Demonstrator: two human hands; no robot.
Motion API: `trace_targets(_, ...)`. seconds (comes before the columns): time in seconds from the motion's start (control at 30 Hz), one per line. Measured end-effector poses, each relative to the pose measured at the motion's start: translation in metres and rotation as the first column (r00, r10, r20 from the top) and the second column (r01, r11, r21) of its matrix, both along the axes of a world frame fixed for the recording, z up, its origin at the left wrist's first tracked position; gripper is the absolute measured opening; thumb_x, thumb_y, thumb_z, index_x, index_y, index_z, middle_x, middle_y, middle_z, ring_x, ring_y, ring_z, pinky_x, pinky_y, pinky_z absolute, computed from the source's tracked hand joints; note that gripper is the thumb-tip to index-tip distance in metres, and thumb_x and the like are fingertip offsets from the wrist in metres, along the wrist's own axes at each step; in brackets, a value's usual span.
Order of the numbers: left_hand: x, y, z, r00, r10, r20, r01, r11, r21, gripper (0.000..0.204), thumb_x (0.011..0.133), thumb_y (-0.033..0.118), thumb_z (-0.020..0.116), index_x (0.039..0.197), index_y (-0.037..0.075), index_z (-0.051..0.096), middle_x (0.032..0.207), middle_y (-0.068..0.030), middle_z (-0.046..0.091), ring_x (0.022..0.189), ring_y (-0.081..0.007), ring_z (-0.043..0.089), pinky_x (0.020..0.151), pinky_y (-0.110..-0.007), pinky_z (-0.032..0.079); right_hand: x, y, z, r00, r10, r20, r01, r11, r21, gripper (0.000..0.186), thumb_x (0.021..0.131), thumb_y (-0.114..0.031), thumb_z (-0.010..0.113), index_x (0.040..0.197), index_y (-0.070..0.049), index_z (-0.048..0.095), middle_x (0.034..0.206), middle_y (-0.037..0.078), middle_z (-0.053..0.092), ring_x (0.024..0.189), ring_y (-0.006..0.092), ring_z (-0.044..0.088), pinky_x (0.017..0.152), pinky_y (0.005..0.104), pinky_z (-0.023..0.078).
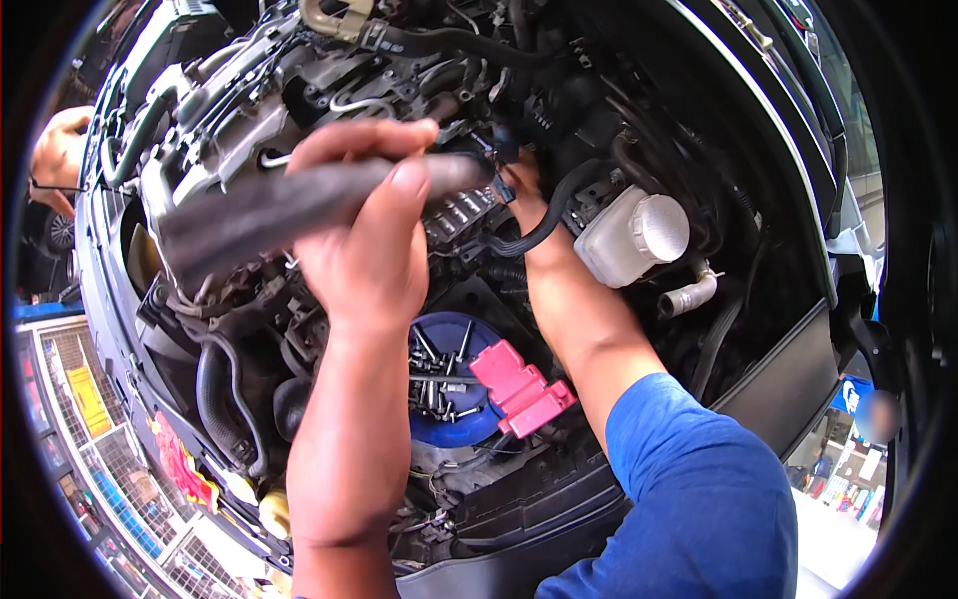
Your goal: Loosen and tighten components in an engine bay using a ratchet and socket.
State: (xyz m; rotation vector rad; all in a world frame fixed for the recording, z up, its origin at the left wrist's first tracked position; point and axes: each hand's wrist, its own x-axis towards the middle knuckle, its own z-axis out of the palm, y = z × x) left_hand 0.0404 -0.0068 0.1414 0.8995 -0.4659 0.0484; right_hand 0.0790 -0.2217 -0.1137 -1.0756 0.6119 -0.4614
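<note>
My left hand [364,225] is raised over the engine [235,125], wrapped round a thick dark tube [269,210]. The tube is smeared by motion, and its exact kind does not show. Its paler end points right, toward my other hand. Deep in the engine bay, my right hand [524,185] reaches in beside a small dark blue-grey part [504,185] and a curved black hose [559,215]. Its fingers are mostly hidden in shadow and behind these parts. Between my forearms sits a round blue tray [454,436] with several loose bolts [429,369].
A pink-red plastic cover [519,389] rests on the tray's right edge. Right of my right forearm stands a white reservoir [609,240] with a round cap. At the far left edge another person's hand [60,155] shows. The car's fender [768,374] bounds the right side.
</note>
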Motion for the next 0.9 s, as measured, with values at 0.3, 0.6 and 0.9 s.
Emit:
trace_targets(0.3,0.033,-0.065,-0.016,0.986,-0.164,0.028,0.142,0.916,0.374,0.029,0.082,-0.003,0.064,0.109,0.000,0.055,0.096,-0.0091,0.066,0.088,-0.0144,0.060,0.082,-0.027,0.047,0.006,0.005,-0.011,0.996,-0.085,0.031,0.087,0.992,-0.090,0.013,0.089,-0.014,0.057,0.091,-0.003,0.064,0.078,0.007,0.063,0.070,0.0161,0.061,0.063,0.0329,0.050)
trace_targets(0.6,0.038,-0.129,0.007,0.867,0.097,0.489,-0.234,0.945,0.229,0.039,0.082,0.008,0.068,0.108,0.004,0.039,0.083,-0.0122,0.059,0.068,-0.0225,0.062,0.064,-0.036,0.050,0.016,-0.016,-0.015,0.993,0.009,0.121,-0.002,0.998,-0.062,0.016,0.091,-0.017,0.056,0.095,-0.003,0.062,0.080,0.007,0.062,0.073,0.0172,0.061,0.064,0.0339,0.050)
trace_targets(0.9,0.033,-0.114,0.014,0.803,0.156,0.575,-0.490,0.722,0.489,0.044,0.071,0.020,0.081,0.100,0.001,0.054,0.087,-0.0089,0.060,0.074,-0.0165,0.060,0.067,-0.031,0.050,0.041,0.045,-0.019,0.969,0.072,0.236,-0.050,0.994,-0.099,0.020,0.092,-0.021,0.055,0.099,-0.003,0.060,0.083,0.008,0.061,0.076,0.0183,0.062,0.065,0.0348,0.051)
